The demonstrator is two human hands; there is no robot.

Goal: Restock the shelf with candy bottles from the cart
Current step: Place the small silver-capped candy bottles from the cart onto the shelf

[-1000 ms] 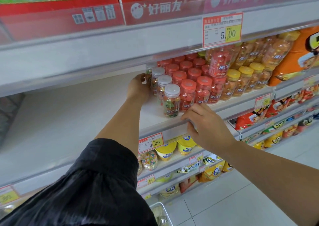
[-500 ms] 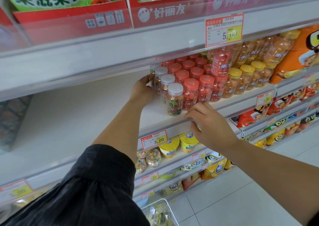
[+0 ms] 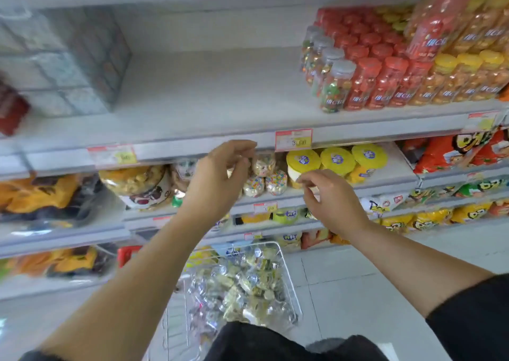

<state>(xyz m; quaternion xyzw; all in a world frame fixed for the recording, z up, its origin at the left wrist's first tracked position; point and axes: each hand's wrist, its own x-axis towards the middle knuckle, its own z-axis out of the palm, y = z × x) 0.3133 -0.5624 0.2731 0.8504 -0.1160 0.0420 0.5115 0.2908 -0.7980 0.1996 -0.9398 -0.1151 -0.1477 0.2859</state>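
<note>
1. left hand (image 3: 220, 179) is in front of the shelf (image 3: 192, 99) front edge, grip slack, fingers half curled, holding nothing.
2. right hand (image 3: 330, 203) is lower and near it, grip also loose and empty.
3. candy bottles (image 3: 334, 88) stand at the shelf's right end near the front edge; the white-lid row is leftmost, touching the red-lid bottles (image 3: 382, 82).
4. cart (image 3: 286, 275) is below the hands, with heaped stock (image 3: 242, 286), blurred.

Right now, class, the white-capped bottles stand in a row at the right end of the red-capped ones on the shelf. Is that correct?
No. The head view shows the white-capped bottles at the left end of the red-capped ones on the shelf, not the right.
</note>
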